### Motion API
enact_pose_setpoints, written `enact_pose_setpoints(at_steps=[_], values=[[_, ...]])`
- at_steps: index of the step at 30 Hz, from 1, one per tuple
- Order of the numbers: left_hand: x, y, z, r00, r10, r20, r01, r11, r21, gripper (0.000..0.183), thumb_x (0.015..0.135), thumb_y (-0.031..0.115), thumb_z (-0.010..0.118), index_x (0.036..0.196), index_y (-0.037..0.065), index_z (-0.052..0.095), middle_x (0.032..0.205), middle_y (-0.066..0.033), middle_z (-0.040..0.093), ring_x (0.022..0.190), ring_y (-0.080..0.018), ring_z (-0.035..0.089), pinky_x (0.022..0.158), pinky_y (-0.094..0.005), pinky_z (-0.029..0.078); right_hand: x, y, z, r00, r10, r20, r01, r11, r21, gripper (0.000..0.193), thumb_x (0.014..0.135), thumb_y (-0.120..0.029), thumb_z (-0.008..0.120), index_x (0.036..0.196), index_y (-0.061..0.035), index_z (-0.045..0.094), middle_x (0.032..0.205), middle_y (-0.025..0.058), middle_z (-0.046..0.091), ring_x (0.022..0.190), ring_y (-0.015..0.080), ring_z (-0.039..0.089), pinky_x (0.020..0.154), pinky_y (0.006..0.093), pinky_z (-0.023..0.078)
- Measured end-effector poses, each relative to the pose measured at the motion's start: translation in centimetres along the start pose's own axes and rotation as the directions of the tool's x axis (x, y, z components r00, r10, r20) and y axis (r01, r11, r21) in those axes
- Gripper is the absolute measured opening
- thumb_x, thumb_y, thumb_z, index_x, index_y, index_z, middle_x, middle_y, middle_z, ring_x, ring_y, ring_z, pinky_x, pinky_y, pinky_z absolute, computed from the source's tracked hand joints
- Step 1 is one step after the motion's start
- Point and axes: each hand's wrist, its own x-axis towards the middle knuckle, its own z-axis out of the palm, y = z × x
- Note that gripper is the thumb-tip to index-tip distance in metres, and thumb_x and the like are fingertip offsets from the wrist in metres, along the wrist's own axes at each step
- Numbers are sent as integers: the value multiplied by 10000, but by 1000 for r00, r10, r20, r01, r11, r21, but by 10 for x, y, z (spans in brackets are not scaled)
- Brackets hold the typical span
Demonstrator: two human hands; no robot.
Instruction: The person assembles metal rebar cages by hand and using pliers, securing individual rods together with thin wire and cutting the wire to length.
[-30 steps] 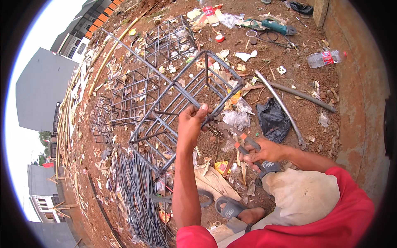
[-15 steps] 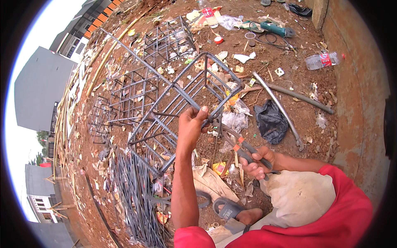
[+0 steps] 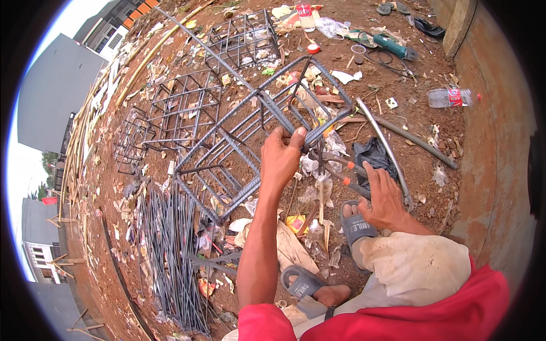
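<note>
My left hand (image 3: 282,153) grips a bar of a rebar cage (image 3: 244,154), a boxy frame of ribbed steel rods and square stirrups, near its right side. One long rod runs from under my thumb far up to the left. My right hand (image 3: 384,196) is closed round the handles of steel pincers (image 3: 348,181) with orange bands. Their jaws are up against the cage just right of my left hand, where a thin dark wire hangs. Whether the jaws bite on the wire is too small to tell.
Loose rebar (image 3: 173,258) lies in a pile at lower left. Other steel cages (image 3: 185,108) stand beyond. A black plastic bag (image 3: 375,156), a metal pipe (image 3: 382,145), a plastic bottle (image 3: 452,98) and an angle grinder (image 3: 395,46) lie right, near a wall (image 3: 495,131).
The view has shifted and both sandalled feet now show. The cage sits slightly higher and further right. My right hand has risen, and the pincers lie closer to level, jaws still at the cage.
</note>
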Motion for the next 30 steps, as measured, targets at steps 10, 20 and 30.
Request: enact_pose_setpoints(at_steps=[10,20,30], values=[[13,-2,-6,996,-28,83,30,999,-23,344,975,323,648,921,-14,612,826,-86,662,702,-137,651,549,-266,533,13,-9,15,903,209,375,-357,852,383,529,795,-66,635,1300,-14,487,916,153,598,832,319,628,736,412,482],[16,-6,-4,999,5,40,0,993,-122,389,929,347,679,833,-19,587,653,-89,619,540,-157,578,541,-339,449,14,-2,9,625,-133,769,-756,144,639,364,884,-101,617,1240,-64,550,698,16,511,576,118,489,537,306,392],[14,-3,-4,998,-9,68,21,984,-177,363,946,320,676,867,-23,590,715,-81,625,584,-132,591,502,-291,475,26,-4,8,606,-96,790,-776,146,613,336,974,-232,592,1191,21,546,759,56,570,617,160,586,566,322,460]])
